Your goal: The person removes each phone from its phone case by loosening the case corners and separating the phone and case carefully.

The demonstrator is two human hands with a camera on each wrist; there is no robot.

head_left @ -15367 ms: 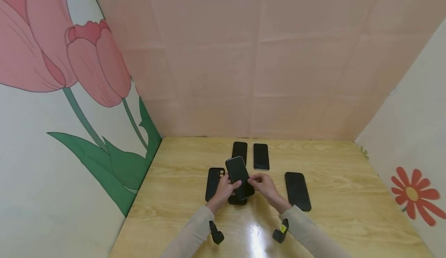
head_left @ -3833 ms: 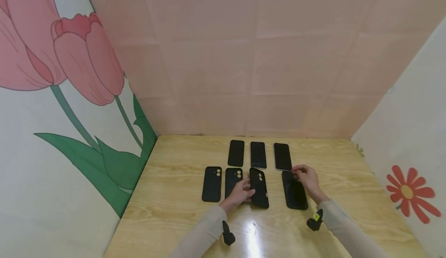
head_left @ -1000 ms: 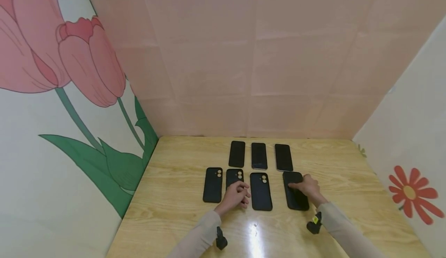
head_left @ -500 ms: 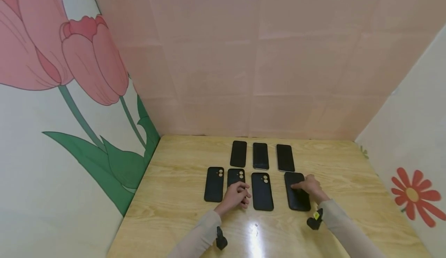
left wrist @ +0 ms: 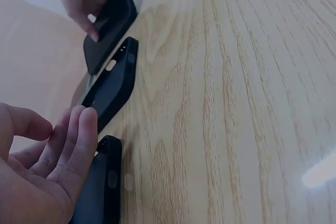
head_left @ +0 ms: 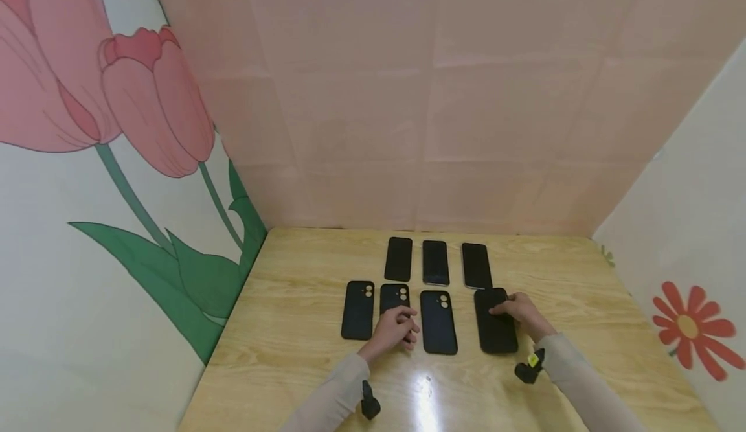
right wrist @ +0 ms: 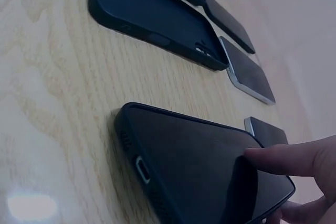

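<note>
My right hand (head_left: 523,314) pinches the far right edge of a black phone in a black case (head_left: 495,333). In the right wrist view one digit presses on the dark screen (right wrist: 189,150), with others at its side. My left hand (head_left: 389,336) hovers over the middle black phone case (head_left: 395,295), fingers loosely bent and holding nothing. Another empty case (head_left: 439,327) lies just right of it, and a third (head_left: 357,312) to its left. Their open insides face up, with camera cutouts at the top right.
Behind the cases stands a row of bare phones lying screen up: a left one (head_left: 399,259), a middle one (head_left: 435,262) and a right one (head_left: 476,265). The wooden table (head_left: 291,354) meets a pink back wall (head_left: 373,160) and patterned side walls.
Earlier both hands held a phone; it now lies at the back row's right end. My left hand has set down the right case. My right hand has come onto the cased phone.
</note>
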